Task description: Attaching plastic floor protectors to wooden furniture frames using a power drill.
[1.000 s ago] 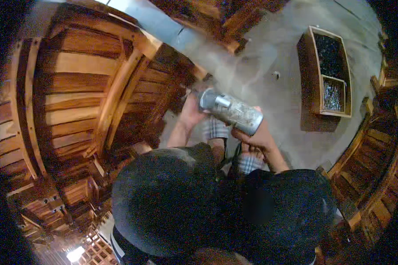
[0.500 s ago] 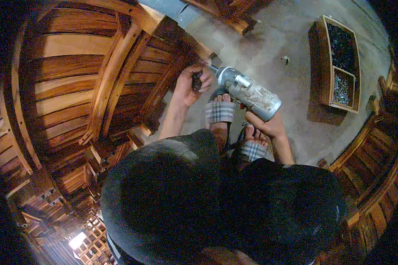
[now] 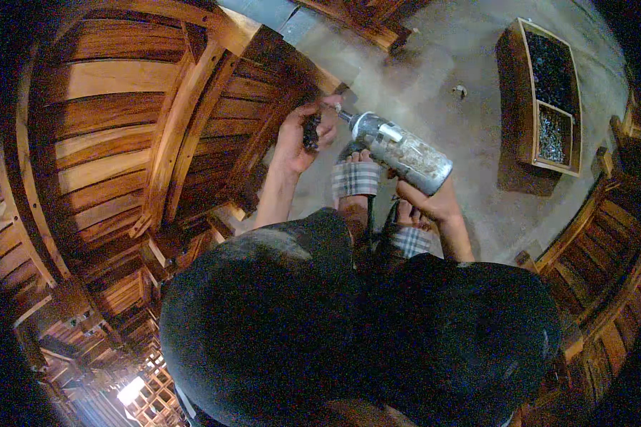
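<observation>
My right hand (image 3: pixel 434 198) is wrapped round the lower part of a silver, cylinder-bodied power driver (image 3: pixel 406 153), whose grip is mostly hidden beneath its body. The driver's narrow nose points up and left to the lower edge of a slatted wooden piece (image 3: pixel 114 107). Close to that nose, my left hand (image 3: pixel 299 135) has its fingers curled round several small black pieces (image 3: pixel 310 132), too dark to make out their kind. Its thumb and forefinger reach to the tip of the bit, beside the wood; what they pinch there is too small to tell.
A two-part wooden box (image 3: pixel 575 135) with small black pieces and silver screws (image 3: pixel 550 135) stands on the concrete floor (image 3: pixel 470 128) at the right. More slatted wood (image 3: pixel 591 249) lines the right rim. My sandalled feet (image 3: pixel 355 178) are below the driver.
My left hand has shifted slightly, its thumb and forefinger now stretched to the tip of the bit. The driver stays nearly in place in my right hand.
</observation>
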A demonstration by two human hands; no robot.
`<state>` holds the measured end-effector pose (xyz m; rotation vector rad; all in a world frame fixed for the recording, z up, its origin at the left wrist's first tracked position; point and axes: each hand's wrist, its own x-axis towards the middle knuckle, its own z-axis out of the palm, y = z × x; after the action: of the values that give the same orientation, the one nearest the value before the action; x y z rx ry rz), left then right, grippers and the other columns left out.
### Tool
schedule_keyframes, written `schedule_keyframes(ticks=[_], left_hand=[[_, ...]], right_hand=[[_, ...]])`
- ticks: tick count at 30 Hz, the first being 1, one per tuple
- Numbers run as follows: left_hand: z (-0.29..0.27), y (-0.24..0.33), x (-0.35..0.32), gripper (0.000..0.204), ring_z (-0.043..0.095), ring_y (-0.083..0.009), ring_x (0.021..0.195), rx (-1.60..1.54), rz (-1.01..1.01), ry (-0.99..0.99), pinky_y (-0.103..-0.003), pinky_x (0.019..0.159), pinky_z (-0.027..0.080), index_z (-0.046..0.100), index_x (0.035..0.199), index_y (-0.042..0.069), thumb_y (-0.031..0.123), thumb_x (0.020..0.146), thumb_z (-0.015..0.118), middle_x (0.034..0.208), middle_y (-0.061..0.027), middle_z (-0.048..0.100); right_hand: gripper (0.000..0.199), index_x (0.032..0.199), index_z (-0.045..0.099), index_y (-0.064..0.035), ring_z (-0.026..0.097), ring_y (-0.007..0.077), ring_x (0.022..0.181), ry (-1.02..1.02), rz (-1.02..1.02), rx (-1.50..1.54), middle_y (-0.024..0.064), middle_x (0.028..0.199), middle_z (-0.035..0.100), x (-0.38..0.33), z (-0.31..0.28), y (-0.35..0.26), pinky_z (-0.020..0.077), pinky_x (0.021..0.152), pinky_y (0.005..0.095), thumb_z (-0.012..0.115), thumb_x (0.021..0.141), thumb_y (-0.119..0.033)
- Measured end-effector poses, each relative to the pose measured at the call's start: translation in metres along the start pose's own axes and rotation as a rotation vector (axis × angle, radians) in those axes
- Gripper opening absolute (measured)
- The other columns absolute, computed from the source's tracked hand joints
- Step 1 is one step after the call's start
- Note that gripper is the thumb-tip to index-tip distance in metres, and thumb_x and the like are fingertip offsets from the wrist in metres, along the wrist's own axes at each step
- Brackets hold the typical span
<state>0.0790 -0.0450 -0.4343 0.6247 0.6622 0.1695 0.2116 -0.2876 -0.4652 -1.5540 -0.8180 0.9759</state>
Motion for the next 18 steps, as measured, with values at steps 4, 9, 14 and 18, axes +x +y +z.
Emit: schedule_keyframes(ticks=[4, 9, 14, 18], left_hand=[[0.007, -0.005, -0.002, 0.028, 0.041, -0.0127, 0.046, 0.114, 0.191, 0.171, -0.026, 0.041, 0.03, 0.052, 0.109, 0.006, 0.029, 0.095, 0.043, 0.057, -0.001, 0.044], [-0.006, -0.012, 0.003, 0.022, 0.04, -0.0133, 0.047, 0.085, 0.192, 0.227, -0.026, 0.043, 0.032, 0.05, 0.093, 0.01, 0.031, 0.094, 0.049, 0.058, -0.0013, 0.045], [-0.024, -0.013, 0.003, 0.017, 0.042, -0.0134, 0.052, -0.143, 0.017, 0.272, -0.026, 0.046, 0.032, 0.049, 0.09, 0.013, 0.029, 0.093, 0.049, 0.064, -0.0011, 0.046], [-0.009, -0.008, -0.003, 0.014, 0.042, -0.0127, 0.054, -0.085, 0.016, 0.237, -0.025, 0.046, 0.032, 0.048, 0.087, 0.014, 0.025, 0.093, 0.043, 0.066, 0.0, 0.046]], right_hand=[[0.043, 0.106, 0.062, -0.0065, 0.055, 0.0236, 0.105, 0.004, 0.022, 0.072, 0.007, 0.107, 0.064, 0.001, -0.003, -0.012, 0.0338, 0.098, 0.0347, 0.071, 0.066, -0.02], [0.042, 0.103, 0.062, -0.0045, 0.058, 0.0201, 0.099, -0.072, 0.108, 0.22, 0.0084, 0.105, 0.065, 0.005, -0.01, -0.044, 0.0393, 0.093, 0.0329, 0.071, 0.066, -0.02], [0.049, 0.108, 0.056, -0.0008, 0.058, 0.0189, 0.097, -0.038, -0.028, -0.06, 0.0096, 0.102, 0.064, 0.003, -0.002, -0.007, 0.0428, 0.089, 0.0336, 0.073, 0.066, -0.02], [0.067, 0.114, 0.042, 0.0013, 0.054, 0.0221, 0.102, 0.018, 0.116, 0.153, 0.0122, 0.106, 0.057, -0.004, 0.009, 0.023, 0.0402, 0.092, 0.0358, 0.078, 0.065, -0.025]])
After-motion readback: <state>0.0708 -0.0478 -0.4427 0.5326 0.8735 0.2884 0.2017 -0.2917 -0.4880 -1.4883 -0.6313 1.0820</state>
